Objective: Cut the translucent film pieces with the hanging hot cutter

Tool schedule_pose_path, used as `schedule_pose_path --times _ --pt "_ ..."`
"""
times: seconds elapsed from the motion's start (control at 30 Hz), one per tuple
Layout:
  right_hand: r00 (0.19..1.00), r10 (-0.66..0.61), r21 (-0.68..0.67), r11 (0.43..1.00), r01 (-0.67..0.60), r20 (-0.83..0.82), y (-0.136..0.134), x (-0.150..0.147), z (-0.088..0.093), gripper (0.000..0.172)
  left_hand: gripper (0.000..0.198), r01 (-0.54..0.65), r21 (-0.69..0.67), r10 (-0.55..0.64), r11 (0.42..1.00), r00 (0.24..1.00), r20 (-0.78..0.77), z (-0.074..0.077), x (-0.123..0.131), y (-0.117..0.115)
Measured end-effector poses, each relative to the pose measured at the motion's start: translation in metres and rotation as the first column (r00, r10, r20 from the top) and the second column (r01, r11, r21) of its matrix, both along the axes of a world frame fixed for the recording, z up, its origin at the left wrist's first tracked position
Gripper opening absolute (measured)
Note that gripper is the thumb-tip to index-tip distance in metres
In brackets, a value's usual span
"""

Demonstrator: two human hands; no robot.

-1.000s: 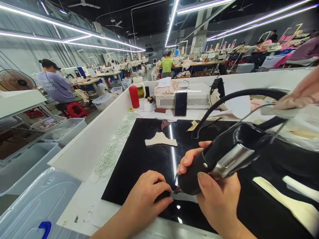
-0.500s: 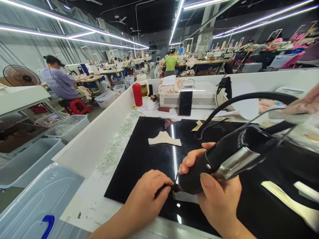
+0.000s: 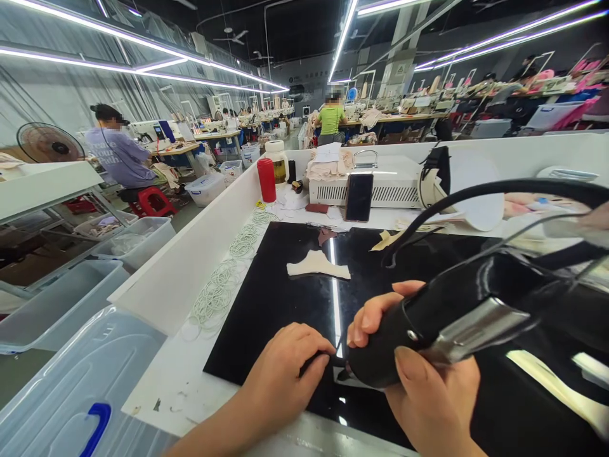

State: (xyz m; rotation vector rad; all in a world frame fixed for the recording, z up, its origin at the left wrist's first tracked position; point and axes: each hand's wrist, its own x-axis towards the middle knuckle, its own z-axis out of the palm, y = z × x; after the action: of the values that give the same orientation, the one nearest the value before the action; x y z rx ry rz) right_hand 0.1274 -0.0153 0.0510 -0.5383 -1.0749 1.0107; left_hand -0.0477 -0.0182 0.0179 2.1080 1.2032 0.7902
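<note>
My right hand is wrapped round a thick black hand-held hot-melt glue gun, or a tool much like it, with a shiny metal lever and a black hose. Its tapered front end points down and left, just right of my left fingertips. My left hand rests low over the glossy black board, thumb and forefinger pinched together. Whatever they hold, if anything, is dark against the board. A pale strip shows partly under the tool's front. Farther up the board lies a cream curved piece.
Coils of pale cord lie along the left wall. Behind the board stand a red bottle, a phone and a slotted white machine. More cream pieces lie at right. A lidded plastic bin is at lower left.
The tool in my right hand has shifted right, so its front end is a little farther from my left fingertips. The left hand has hardly moved; the view has swung slightly.
</note>
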Motion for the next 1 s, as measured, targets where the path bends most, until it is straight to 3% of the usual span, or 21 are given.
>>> schedule_pose_path --times 0.37,0.53,0.6,0.77,1.0 --pt "0.998 0.006 -0.005 1.000 -0.005 0.054 0.000 0.002 0.003 0.034 0.035 0.079 0.104 -0.071 0.991 0.995 -0.073 -0.008 -0.004 0.002" --pt "0.971 -0.124 0.034 0.992 0.119 0.202 0.003 0.033 0.019 0.053 0.039 0.214 0.161 -0.190 0.963 0.970 -0.150 -0.006 -0.007 -0.003" --pt "0.947 -0.201 0.058 0.980 0.192 0.250 0.005 0.047 0.029 0.052 0.038 0.264 0.150 -0.240 0.953 0.958 -0.160 -0.002 -0.005 -0.002" --pt "0.926 -0.294 0.058 0.956 0.289 0.238 0.008 0.059 0.037 0.033 0.025 0.362 0.127 -0.338 0.923 0.924 -0.177 0.011 0.001 0.021" --pt "0.963 -0.251 0.072 0.967 0.244 0.095 0.010 0.044 0.014 0.036 0.056 0.557 -0.040 -0.558 0.829 0.821 -0.121 0.014 0.015 0.057"
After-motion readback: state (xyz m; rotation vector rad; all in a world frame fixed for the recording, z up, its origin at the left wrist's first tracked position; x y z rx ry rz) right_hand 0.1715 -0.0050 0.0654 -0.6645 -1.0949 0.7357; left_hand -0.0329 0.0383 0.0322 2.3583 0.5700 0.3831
